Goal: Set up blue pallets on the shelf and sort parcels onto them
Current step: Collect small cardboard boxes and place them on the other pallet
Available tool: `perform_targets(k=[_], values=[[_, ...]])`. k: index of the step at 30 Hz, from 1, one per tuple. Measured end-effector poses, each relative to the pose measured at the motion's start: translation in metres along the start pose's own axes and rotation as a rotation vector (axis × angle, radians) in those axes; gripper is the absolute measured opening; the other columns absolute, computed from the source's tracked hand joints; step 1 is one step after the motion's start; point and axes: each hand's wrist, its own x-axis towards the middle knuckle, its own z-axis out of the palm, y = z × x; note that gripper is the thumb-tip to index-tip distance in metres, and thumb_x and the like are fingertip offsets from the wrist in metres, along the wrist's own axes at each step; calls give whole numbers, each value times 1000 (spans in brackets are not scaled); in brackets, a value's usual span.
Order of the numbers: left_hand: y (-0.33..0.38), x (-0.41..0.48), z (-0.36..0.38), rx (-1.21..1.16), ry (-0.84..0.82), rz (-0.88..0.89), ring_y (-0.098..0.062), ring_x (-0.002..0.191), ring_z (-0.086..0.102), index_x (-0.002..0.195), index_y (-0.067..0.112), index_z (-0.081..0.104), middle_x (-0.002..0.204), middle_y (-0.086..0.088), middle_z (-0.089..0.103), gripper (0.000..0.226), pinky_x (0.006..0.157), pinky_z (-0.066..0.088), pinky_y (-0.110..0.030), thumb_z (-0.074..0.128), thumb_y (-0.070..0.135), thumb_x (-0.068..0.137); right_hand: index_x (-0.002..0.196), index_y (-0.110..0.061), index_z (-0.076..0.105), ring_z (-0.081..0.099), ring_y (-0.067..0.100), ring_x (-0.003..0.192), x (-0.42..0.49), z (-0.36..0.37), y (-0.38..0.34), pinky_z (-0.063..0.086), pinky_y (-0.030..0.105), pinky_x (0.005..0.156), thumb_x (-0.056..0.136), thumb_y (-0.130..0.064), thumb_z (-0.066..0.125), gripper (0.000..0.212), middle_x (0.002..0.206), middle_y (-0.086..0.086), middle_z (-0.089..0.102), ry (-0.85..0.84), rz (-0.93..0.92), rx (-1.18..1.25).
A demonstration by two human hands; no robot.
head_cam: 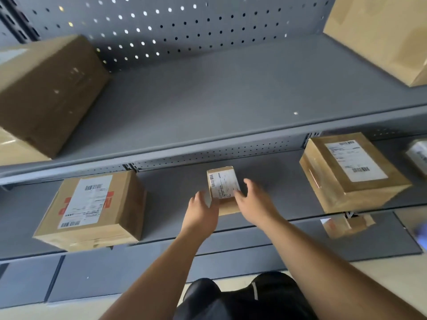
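The small parcel (223, 188), a cardboard box with a white barcode label facing up, sits at the middle of the grey middle shelf (175, 190), slightly tilted, its front edge near the shelf lip. Both hands are on it: the left hand (203, 209) comes in from seven o'clock and grips its left side with curled fingers, while the right hand (254, 202) comes in from five o'clock, thumb on the label's right edge and fingers arched round the far right side, so the parcel is held between the two. At nine o'clock from it on the same shelf, well apart, lies a red-printed carton (92, 209) with a long shipping label, overhanging the front edge. At two o'clock lies a labelled carton (351, 172), and past that, at the frame's right edge, a blurred labelled parcel (418, 155). On the upper shelf (208, 100), in front of the perforated back panel (184, 26), a large brown carton (46, 93) stands at ten o'clock and a pale large carton (381, 35) at one o'clock. On the level below, at four o'clock, a little box (346, 224) shows, with a blurred blue shape (422, 236) at the edge that cannot be identified.
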Motion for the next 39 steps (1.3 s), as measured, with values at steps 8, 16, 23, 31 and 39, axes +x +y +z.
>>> perform_targets(k=[8,16,23,31,39], values=[[-6,26,30,-265,-29,-133,-24,99,58,150,31,43,118,3,60,47,81,44,-32,40,46,106,138,-25,53,57,18,107,14,23,17,37,27,80,104,-39,48,37,139,-2,63,-59,-31,153],[-4,15,16,-386,6,-141,-6,89,58,143,32,50,117,6,66,42,66,43,-28,44,45,103,133,-24,58,61,22,115,3,15,0,43,28,82,103,-31,51,31,133,-3,66,-59,-45,180],[4,-19,-29,-630,37,-223,-20,102,70,128,31,59,113,4,73,30,92,58,-42,56,37,99,120,-15,64,66,24,105,-29,1,-39,52,33,86,101,-23,56,22,118,4,71,-53,-83,259],[2,-70,-67,-708,71,-280,-13,85,74,123,31,61,107,4,75,23,65,56,-26,60,37,101,131,-27,57,60,7,93,-70,-13,-63,45,18,73,102,-38,56,31,115,-12,62,-171,-109,256],[2,-120,-87,-823,220,-323,-7,83,77,122,34,61,107,4,76,21,69,58,-23,60,39,102,125,-28,58,65,15,106,-92,-16,-86,52,30,86,101,-38,57,26,125,-2,66,-283,-277,228]])
